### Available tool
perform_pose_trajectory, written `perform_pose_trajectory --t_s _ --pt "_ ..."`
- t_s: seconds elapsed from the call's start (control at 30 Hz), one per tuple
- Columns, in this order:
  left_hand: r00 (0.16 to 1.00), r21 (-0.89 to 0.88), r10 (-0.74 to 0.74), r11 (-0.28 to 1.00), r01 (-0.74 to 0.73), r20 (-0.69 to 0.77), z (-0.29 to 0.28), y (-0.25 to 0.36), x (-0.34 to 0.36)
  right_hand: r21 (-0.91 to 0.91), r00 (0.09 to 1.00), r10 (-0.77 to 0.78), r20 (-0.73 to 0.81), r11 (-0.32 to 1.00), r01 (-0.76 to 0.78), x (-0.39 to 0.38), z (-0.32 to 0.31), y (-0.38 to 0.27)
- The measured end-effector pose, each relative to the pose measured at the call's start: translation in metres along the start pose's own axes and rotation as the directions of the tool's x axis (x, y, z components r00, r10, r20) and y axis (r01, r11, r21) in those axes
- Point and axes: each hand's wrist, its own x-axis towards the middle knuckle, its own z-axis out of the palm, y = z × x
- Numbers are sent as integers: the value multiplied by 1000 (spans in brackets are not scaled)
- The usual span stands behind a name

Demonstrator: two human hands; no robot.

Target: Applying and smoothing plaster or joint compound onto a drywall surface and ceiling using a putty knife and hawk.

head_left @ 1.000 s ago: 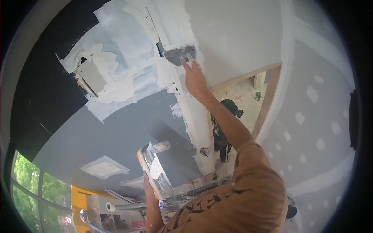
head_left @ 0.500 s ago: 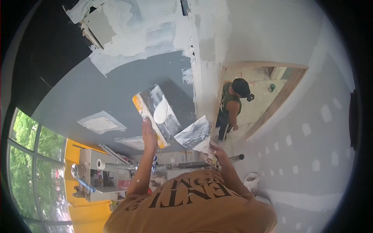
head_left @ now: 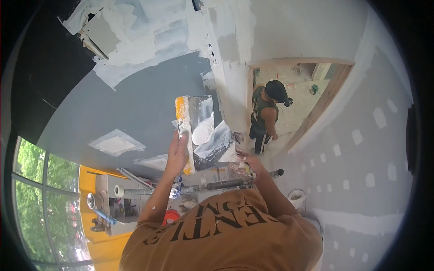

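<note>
My left hand grips the yellow back of a wide taping knife, smeared with white plaster. A mound of white joint compound lies on its grey blade. My right hand is closed around the handle of a smaller putty knife, its blade coated in compound. That blade overlaps the lower part of the wide knife, beside the mound; I cannot tell whether the two touch. Behind both tools is a grey wall with white filled patches.
A person in a dark cap stands in the wood-framed doorway. Grey wallboard with filled spots runs along the right. At lower left are a window, a yellow panel, a cluttered shelf and a long pole.
The wide knife has turned more upright and moved right. The putty knife has shifted left and down over its blade. My view has shifted slightly.
</note>
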Motion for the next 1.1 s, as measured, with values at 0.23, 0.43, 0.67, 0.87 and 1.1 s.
perform_pose_trajectory --t_s 0.23,0.43,0.67,0.87,1.1 --pt "994 24 -100 995 99 47 -5 4 3 42 997 -71 -23 997 72 11 -39 17" --pt "986 -70 -128 988 135 104 -6 32 3 276 991 -134 -3 952 130 6 -43 7" --pt "966 -496 -220 829 257 134 -29 -20 -1 327 953 -249 174 927 183 22 -38 -68" --pt "949 -853 -276 448 266 151 -33 7 -33 -829 445 -718 536 -348 437 81 143 -193" --pt "932 -884 -363 434 173 4 -37 -23 -71 -704 199 -681 705 -706 78 223 180 -242"
